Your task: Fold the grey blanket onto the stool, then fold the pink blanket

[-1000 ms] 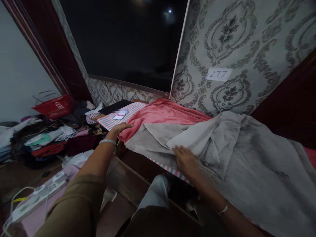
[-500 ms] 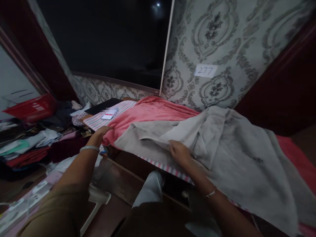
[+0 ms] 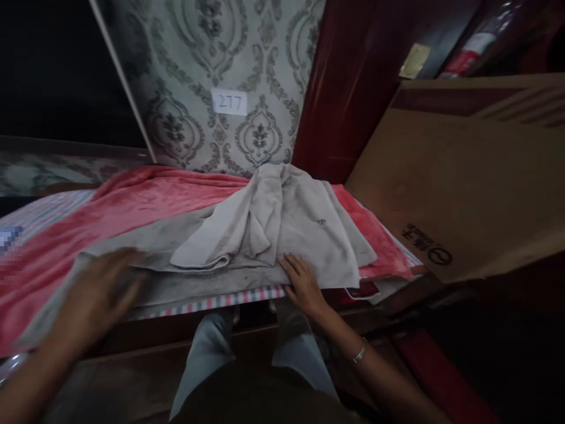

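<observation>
A grey garment (image 3: 309, 235) lies spread in loose folds, with a paler flap (image 3: 212, 238) turned over its middle. My left hand (image 3: 99, 288) is over the garment's left part, its fingers apart and smeared by motion; whether it touches the cloth I cannot tell. On the garment's front edge rests my right hand (image 3: 304, 285), fingers stretched out and lying on the fabric. A pink plush blanket (image 3: 168, 188) is underneath the garment, and a striped cloth (image 3: 216, 300) shows below along the front edge.
A large cardboard box (image 3: 463, 171) stands at the right, beside a dark red door frame (image 3: 344, 88). Behind the cloths are a patterned wall with a paper label (image 3: 229, 102) and a dark television screen (image 3: 57, 76). A plastic bottle (image 3: 477, 50) shows above the box.
The view has swung right, bringing the box in. My left hand has left the pink blanket for the grey garment. My right hand has let go of the fold and lies flat.
</observation>
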`<move>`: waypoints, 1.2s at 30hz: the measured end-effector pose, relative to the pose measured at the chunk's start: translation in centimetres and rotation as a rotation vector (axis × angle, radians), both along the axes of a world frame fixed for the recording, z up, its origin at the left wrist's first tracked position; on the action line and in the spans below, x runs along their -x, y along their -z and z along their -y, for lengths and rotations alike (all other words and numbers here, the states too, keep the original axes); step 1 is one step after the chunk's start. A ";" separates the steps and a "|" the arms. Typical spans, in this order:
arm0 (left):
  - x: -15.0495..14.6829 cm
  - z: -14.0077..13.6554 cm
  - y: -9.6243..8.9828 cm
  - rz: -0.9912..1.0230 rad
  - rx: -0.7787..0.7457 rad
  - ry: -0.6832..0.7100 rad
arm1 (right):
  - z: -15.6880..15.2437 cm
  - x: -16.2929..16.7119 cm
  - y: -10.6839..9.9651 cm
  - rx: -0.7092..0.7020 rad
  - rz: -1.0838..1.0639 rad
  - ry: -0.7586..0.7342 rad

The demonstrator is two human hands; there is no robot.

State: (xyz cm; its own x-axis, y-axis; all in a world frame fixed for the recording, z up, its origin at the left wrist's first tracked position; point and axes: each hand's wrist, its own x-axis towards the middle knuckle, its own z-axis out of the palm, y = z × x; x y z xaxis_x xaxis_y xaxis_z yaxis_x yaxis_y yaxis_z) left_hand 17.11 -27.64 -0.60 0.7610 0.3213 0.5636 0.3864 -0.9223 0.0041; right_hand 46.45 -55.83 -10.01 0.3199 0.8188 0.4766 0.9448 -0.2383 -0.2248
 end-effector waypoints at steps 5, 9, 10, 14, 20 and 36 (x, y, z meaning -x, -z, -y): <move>-9.2 8.5 3.1 -0.160 -0.141 0.449 | 2.9 -2.3 -1.8 0.018 0.022 0.137; -14.2 10.8 3.2 -0.287 -0.023 0.346 | 3.3 -5.5 -6.9 0.111 0.061 0.274; -14.9 10.6 2.8 -0.324 0.035 0.300 | 2.9 -6.6 -8.5 0.118 0.085 0.281; -17.0 8.7 0.8 -0.316 0.266 0.031 | 0.3 -11.1 -13.3 0.001 0.184 0.324; -17.5 10.3 3.1 -0.018 0.028 0.128 | 1.0 -12.5 -10.2 -0.063 0.063 0.592; -20.3 11.1 4.9 -0.280 -0.067 0.434 | 5.8 -7.3 -3.3 -0.540 -0.287 0.260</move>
State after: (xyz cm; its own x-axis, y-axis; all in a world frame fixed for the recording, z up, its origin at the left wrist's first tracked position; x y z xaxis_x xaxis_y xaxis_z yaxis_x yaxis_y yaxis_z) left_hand 37.36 -38.76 -5.55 0.9406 -0.0875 0.3281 -0.0542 -0.9925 -0.1094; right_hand 53.78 -61.66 -6.71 0.6504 0.3680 0.6646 0.7564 -0.2335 -0.6110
